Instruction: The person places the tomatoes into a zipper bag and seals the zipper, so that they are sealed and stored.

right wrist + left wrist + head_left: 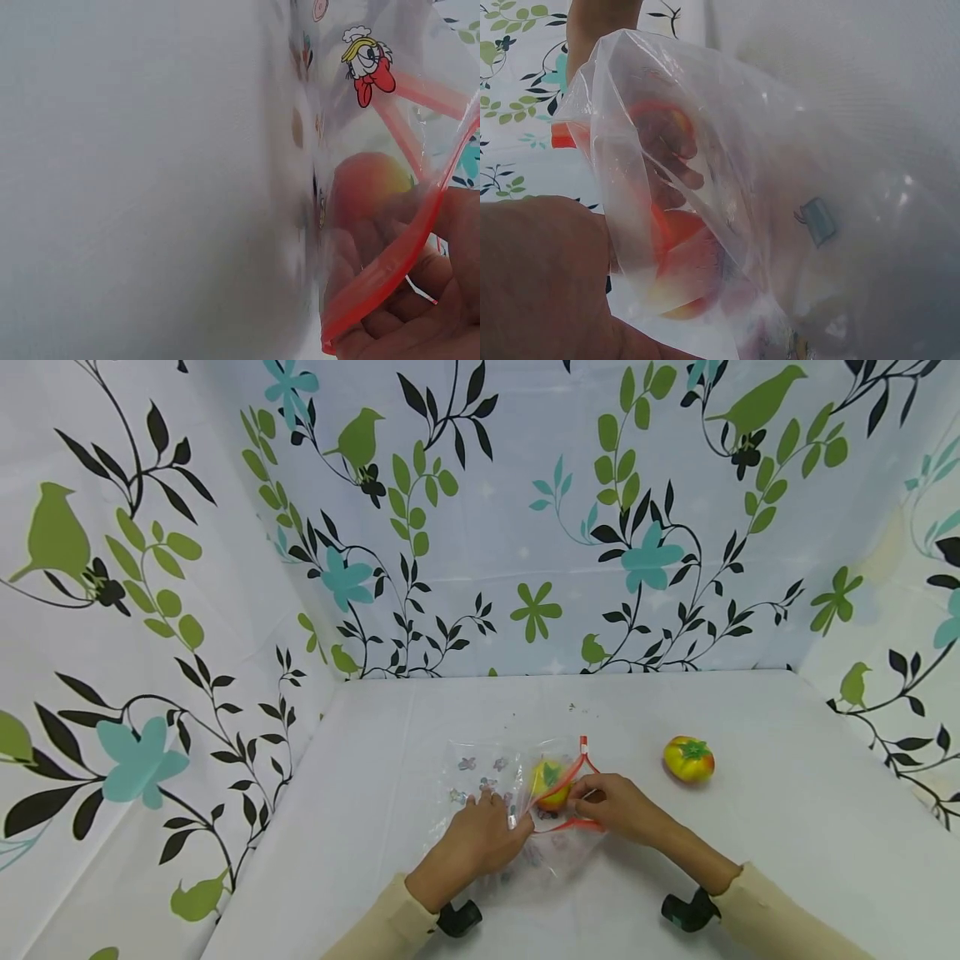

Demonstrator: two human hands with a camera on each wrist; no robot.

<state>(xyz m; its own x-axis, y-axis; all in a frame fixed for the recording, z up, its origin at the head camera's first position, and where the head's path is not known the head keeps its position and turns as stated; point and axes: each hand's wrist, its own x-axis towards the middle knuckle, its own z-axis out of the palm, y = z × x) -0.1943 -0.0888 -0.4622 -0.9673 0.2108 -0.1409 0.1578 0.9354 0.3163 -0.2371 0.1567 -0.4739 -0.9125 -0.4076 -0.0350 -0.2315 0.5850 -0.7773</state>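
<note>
- Head view: inside the plastic bag point(517, 768), one yellow-red toy fruit point(549, 787) lies just beside the right hand's fingertips.
- Right hand point(617, 808) reaches into the bag's mouth, fingers loosely bent; whether they grip anything, I cannot tell.
- Left hand point(483, 839) grips the bag beside its mouth, fingers spread over the plastic.
- One bag, two fruits: the second fruit point(688, 760) lies right of the bag.
- Clear plastic, red-edged mouth, printed cartoon figures; bagged fruit glossy, green-topped.

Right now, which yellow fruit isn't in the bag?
The fruit on the right, lying out on the white table; the other fruit sits inside the clear bag.
</note>
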